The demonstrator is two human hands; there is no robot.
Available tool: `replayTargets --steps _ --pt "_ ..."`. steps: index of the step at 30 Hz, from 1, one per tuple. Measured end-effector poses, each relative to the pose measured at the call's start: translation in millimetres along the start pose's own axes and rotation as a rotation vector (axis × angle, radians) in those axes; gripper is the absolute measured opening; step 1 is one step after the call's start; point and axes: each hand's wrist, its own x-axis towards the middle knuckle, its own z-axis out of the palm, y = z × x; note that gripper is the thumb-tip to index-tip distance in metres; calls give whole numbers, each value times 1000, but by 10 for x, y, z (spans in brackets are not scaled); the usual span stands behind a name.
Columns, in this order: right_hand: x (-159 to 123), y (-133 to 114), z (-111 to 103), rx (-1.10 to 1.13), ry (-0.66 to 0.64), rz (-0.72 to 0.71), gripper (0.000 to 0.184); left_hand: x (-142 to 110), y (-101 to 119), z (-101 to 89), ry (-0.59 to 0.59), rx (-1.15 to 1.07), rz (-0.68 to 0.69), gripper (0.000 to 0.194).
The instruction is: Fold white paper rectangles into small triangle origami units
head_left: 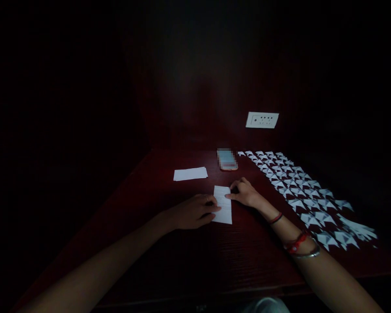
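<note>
A small white sheet of paper [225,216] with faint lines on it lies upright-wise on the dark red table in front of me. My left hand [195,212] holds its left side, thumb and fingers closed over the edge and lying partly on the sheet. At the upper right edge, my right hand [246,193] grips the paper between thumb and bent fingers. The fingertips partly cover the sheet. Beyond my left hand lies a thin stack of white paper slips [190,174].
Rows of white folded paper shapes [295,182] cover the table's right side. A white finger-like bundle [358,228] lies near their front end. A phone [227,160], its screen blurred out, rests at the back. A wall socket [262,120] sits above the table.
</note>
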Motion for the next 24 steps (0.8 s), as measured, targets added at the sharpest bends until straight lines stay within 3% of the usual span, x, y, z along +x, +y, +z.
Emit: replayTargets --steps 4,10,19,24 --pt "13 -26 45 41 -22 -58 22 18 44 5 -5 -36 44 34" --pt "32 -12 75 109 3 -71 37 -20 -124 71 75 92 -122 29" --pt "58 1 90 293 -13 -126 22 -21 -130 101 34 237 -136 31" --pt "57 -23 131 521 22 -120 31 -13 -130 113 36 291 -135 31"
